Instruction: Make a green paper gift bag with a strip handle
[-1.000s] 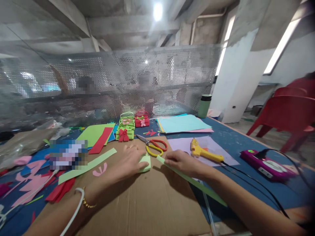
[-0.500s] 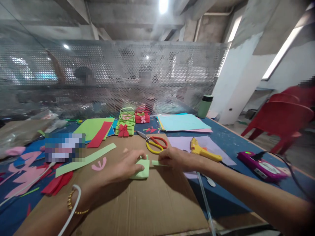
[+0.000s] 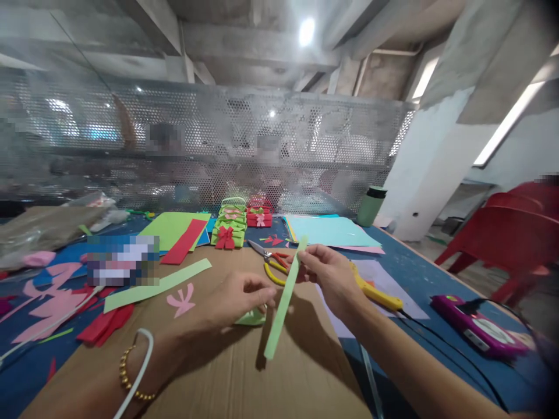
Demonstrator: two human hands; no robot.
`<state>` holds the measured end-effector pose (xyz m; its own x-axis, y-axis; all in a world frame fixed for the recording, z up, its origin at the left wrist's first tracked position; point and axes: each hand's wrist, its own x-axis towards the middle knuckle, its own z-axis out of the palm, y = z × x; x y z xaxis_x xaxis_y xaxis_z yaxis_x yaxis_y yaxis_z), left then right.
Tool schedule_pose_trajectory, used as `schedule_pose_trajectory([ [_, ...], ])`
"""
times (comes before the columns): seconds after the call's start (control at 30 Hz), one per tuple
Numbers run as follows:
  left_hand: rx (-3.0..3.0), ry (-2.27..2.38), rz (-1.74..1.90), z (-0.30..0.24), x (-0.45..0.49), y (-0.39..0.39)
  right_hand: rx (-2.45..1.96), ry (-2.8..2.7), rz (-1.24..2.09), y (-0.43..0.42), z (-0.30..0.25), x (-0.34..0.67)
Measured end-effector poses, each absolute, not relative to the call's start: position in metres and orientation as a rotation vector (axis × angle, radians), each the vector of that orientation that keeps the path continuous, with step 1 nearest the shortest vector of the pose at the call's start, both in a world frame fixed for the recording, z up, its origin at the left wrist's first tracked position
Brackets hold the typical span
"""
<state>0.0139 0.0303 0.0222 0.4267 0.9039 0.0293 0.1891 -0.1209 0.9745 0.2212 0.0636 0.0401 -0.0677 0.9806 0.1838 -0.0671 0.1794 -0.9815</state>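
Note:
My right hand (image 3: 332, 273) is raised above the cardboard sheet (image 3: 244, 372) and pinches a long light green paper strip (image 3: 283, 302) near its top, so the strip hangs slanting down to the left. My left hand (image 3: 238, 297) rests on the cardboard with its fingers curled, thumb and fingertips close to the strip's middle. A small folded green paper piece (image 3: 251, 318) lies under the left hand's fingers. Whether the left fingers touch the strip I cannot tell.
Scissors (image 3: 273, 262) with red and yellow handles and a yellow glue gun (image 3: 378, 294) lie just past my hands. Green and red paper baskets (image 3: 229, 230), coloured sheets (image 3: 332, 230), a second green strip (image 3: 157, 285), a pink cut-out (image 3: 181, 299), a magenta device (image 3: 478, 329) and red chairs (image 3: 502, 238) surround them.
My right hand has lifted the green strip off the cardboard and swung it nearly upright. The left hand has let the folded green piece lie and curled toward the strip.

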Motion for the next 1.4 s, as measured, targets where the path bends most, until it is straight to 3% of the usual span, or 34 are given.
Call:
schedule_pose_trajectory([
  [0.33, 1.214, 0.892, 0.588, 0.015, 0.022, 0.018, -0.917, -0.942, 1.074, 0.043, 0.027, 0.243],
  [0.57, 1.146, 0.894, 0.61, 0.017, 0.033, 0.005, -0.853, -0.85, 1.034, 0.033, 0.024, 0.246],
  [0.93, 1.381, 1.064, 0.984, 0.028, 0.016, 0.025, -0.925, -0.749, 1.135, 0.005, 0.015, 0.272],
  [1.13, 1.141, 0.914, 1.273, 0.028, 0.016, 0.029, -1.145, -1.092, 1.424, -0.03, -0.005, 0.286],
  [1.4, 0.787, 0.67, 1.154, 0.016, 0.045, 0.009, -1.286, -1.446, 1.602, -0.061, -0.028, 0.26],
])
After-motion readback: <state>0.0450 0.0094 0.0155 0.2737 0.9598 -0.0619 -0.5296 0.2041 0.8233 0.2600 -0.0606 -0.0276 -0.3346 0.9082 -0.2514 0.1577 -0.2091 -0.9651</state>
